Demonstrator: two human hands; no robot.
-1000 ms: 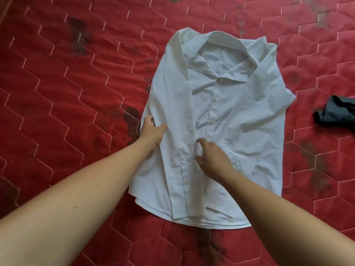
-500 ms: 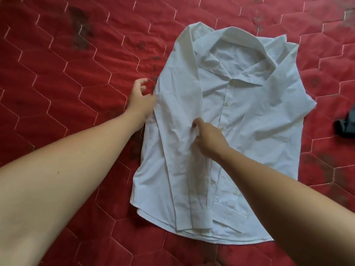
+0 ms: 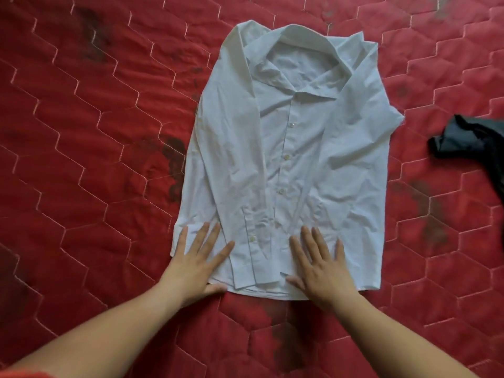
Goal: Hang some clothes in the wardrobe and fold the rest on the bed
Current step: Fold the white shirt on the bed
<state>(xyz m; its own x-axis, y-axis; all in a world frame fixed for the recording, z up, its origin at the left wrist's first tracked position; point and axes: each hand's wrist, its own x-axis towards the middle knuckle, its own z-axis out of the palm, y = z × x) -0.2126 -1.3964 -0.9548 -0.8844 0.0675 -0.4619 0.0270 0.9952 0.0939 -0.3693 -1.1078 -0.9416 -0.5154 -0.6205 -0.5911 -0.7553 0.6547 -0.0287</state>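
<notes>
Pressing the white shirt (image 3: 300, 159), left hand (image 3: 196, 263) and right hand (image 3: 324, 271) lie spread, dark garment (image 3: 463, 140) apart.

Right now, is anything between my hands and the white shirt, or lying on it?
Nothing visible: left hand and right hand rest flat on the white shirt; the dark garment lies apart, off to the right.
</notes>
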